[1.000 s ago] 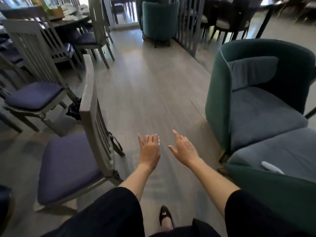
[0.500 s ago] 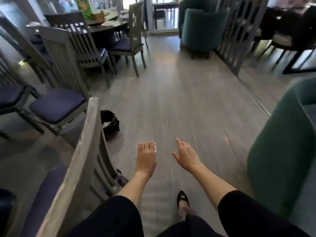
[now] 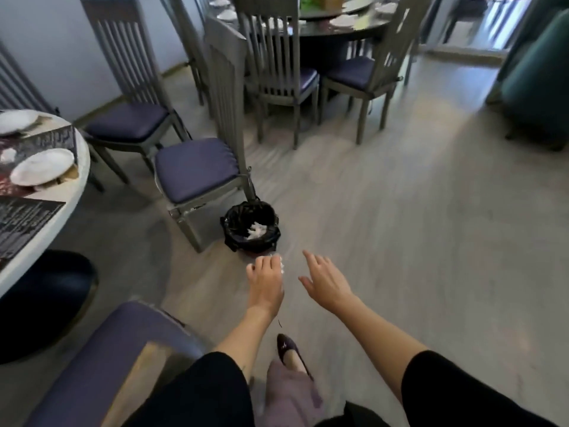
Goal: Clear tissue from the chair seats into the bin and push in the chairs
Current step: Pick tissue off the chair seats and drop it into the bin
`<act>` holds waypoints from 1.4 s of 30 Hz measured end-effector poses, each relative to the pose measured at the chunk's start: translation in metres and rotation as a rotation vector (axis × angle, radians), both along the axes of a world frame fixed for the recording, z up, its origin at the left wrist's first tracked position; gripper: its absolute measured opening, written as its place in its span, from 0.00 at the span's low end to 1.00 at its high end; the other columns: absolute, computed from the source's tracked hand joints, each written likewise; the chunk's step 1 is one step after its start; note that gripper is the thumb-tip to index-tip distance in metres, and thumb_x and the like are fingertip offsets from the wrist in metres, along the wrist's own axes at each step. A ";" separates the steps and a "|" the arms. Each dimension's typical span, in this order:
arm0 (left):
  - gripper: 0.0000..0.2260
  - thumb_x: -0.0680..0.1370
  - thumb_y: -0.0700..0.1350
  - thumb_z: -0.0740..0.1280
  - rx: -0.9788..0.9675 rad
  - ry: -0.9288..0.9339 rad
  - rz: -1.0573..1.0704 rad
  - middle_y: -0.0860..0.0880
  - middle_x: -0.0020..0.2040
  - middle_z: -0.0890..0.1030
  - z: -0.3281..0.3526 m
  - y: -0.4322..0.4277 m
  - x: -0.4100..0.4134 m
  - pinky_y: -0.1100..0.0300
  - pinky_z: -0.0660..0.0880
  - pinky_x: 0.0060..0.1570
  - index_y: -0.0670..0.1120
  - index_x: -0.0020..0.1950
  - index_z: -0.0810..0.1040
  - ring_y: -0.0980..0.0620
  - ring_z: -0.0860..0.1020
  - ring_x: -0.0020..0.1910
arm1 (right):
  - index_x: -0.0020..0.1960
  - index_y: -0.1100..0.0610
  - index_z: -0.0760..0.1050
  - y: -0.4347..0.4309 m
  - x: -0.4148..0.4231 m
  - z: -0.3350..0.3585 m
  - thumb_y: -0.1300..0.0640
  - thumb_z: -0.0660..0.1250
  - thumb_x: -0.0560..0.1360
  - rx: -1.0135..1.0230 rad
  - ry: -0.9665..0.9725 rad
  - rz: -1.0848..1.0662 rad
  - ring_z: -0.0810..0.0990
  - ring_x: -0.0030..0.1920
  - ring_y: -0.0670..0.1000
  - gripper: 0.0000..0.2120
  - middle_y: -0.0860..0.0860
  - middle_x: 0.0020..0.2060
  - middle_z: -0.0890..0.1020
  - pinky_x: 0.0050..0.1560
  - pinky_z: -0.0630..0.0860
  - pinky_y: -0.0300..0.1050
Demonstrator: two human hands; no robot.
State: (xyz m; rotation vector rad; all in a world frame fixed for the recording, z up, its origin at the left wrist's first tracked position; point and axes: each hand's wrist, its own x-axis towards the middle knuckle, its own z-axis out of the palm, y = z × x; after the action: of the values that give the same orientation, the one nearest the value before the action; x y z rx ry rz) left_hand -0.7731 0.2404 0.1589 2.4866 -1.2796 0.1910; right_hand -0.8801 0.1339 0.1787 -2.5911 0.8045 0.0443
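**A:** Where is the tissue?

**B:** A bit of white tissue point(image 3: 278, 261) peeks out at the fingertips of the left hand point(image 3: 265, 283). The fingers are curled down over it. Most of it is hidden under the hand.

**A:** And the other one?

**B:** The right hand point(image 3: 327, 283) is empty, with its fingers spread loosely and its palm down. It is just beside the left hand and not touching it.

**A:** How close is the bin?

**B:** The bin point(image 3: 234, 220) has a black liner and stands on the floor point(image 3: 400, 241), just ahead of the left hand's fingertips. White scraps point(image 3: 255, 234) lie inside it. It sits tight against the back corner of the nearest chair point(image 3: 195, 167).

**A:** How does that chair stand?

**B:** Its purple seat faces the round worktop point(image 3: 82, 177) on the left and is pulled clear of the worktop's edge. I see nothing white on the cushion.

**A:** Anything on the worktop?

**B:** White plates point(image 3: 43, 166) near the edge, beside dark printed sheets. One dark shoe point(image 3: 286, 346) shows on the floor below the hands.
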 end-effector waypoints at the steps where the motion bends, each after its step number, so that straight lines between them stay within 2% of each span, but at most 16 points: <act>1: 0.14 0.66 0.33 0.70 0.007 -0.003 0.017 0.45 0.42 0.79 -0.002 -0.012 0.013 0.50 0.71 0.41 0.42 0.50 0.77 0.43 0.76 0.42 | 0.77 0.60 0.52 -0.013 0.014 -0.002 0.51 0.60 0.80 -0.002 -0.003 0.026 0.66 0.69 0.56 0.31 0.56 0.71 0.67 0.67 0.64 0.47; 9: 0.15 0.64 0.32 0.72 0.042 -0.026 0.181 0.45 0.40 0.78 -0.009 -0.116 0.142 0.50 0.71 0.42 0.42 0.48 0.77 0.44 0.75 0.40 | 0.75 0.60 0.55 -0.174 0.140 0.006 0.50 0.60 0.80 -0.053 -0.004 0.046 0.68 0.65 0.59 0.29 0.57 0.67 0.71 0.62 0.69 0.51; 13: 0.18 0.61 0.32 0.74 0.128 -0.041 0.212 0.46 0.39 0.79 -0.013 -0.153 0.183 0.50 0.74 0.42 0.43 0.48 0.78 0.45 0.77 0.40 | 0.75 0.59 0.55 -0.211 0.195 -0.003 0.51 0.60 0.80 -0.037 0.029 0.165 0.69 0.65 0.58 0.29 0.56 0.66 0.71 0.60 0.69 0.50; 19: 0.16 0.66 0.30 0.69 0.135 0.034 0.478 0.46 0.43 0.79 -0.031 -0.204 0.239 0.50 0.70 0.44 0.42 0.51 0.77 0.44 0.75 0.44 | 0.76 0.58 0.53 -0.259 0.274 -0.044 0.51 0.60 0.79 0.033 0.083 0.430 0.68 0.64 0.57 0.29 0.55 0.65 0.71 0.58 0.72 0.51; 23: 0.17 0.61 0.29 0.72 0.191 0.070 0.593 0.44 0.40 0.79 -0.062 -0.239 0.265 0.50 0.71 0.39 0.41 0.48 0.77 0.43 0.76 0.41 | 0.77 0.58 0.52 -0.297 0.321 -0.076 0.50 0.60 0.80 0.044 0.095 0.576 0.67 0.65 0.57 0.30 0.55 0.66 0.69 0.60 0.70 0.49; 25: 0.18 0.61 0.30 0.73 0.221 0.097 0.617 0.45 0.40 0.80 -0.089 -0.254 0.277 0.51 0.71 0.37 0.42 0.47 0.77 0.43 0.77 0.41 | 0.76 0.59 0.54 -0.311 0.342 -0.101 0.50 0.60 0.80 0.033 0.069 0.632 0.67 0.65 0.57 0.29 0.55 0.66 0.70 0.62 0.70 0.49; 29: 0.17 0.66 0.32 0.71 0.223 0.179 0.617 0.45 0.46 0.81 -0.152 -0.279 0.302 0.50 0.72 0.43 0.42 0.53 0.77 0.44 0.77 0.47 | 0.71 0.60 0.62 -0.327 0.378 -0.173 0.52 0.63 0.78 0.027 0.080 0.753 0.67 0.65 0.58 0.25 0.56 0.66 0.69 0.62 0.71 0.51; 32: 0.19 0.64 0.35 0.74 0.240 0.172 0.633 0.47 0.46 0.81 -0.209 -0.287 0.325 0.50 0.72 0.42 0.44 0.54 0.77 0.46 0.77 0.48 | 0.67 0.59 0.66 -0.333 0.398 -0.243 0.51 0.63 0.78 0.019 0.105 0.786 0.67 0.65 0.57 0.20 0.56 0.64 0.70 0.61 0.71 0.51; 34: 0.21 0.63 0.39 0.76 0.224 0.196 0.679 0.49 0.46 0.81 -0.251 -0.289 0.336 0.50 0.72 0.42 0.45 0.54 0.77 0.46 0.77 0.48 | 0.68 0.59 0.66 -0.334 0.406 -0.294 0.51 0.61 0.79 0.018 0.134 0.789 0.67 0.65 0.56 0.21 0.55 0.65 0.70 0.64 0.68 0.49; 37: 0.20 0.63 0.38 0.77 0.166 0.238 0.754 0.50 0.45 0.81 -0.314 -0.287 0.342 0.49 0.71 0.42 0.46 0.53 0.77 0.45 0.77 0.49 | 0.71 0.59 0.63 -0.332 0.410 -0.369 0.51 0.60 0.79 0.001 0.177 0.838 0.65 0.68 0.56 0.23 0.54 0.67 0.68 0.69 0.63 0.49; 42: 0.19 0.65 0.37 0.75 0.132 0.238 0.780 0.49 0.44 0.80 -0.406 -0.275 0.350 0.49 0.70 0.44 0.45 0.54 0.76 0.44 0.75 0.49 | 0.72 0.59 0.62 -0.321 0.421 -0.462 0.53 0.61 0.79 -0.087 0.183 0.934 0.63 0.71 0.56 0.24 0.54 0.69 0.68 0.74 0.55 0.56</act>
State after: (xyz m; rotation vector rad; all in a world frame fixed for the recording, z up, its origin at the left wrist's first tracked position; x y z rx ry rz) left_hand -0.4229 -0.0350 -0.2475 2.8852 -0.1906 -0.0138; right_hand -0.4586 -0.1872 -0.2838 -2.8290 -0.4184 0.5266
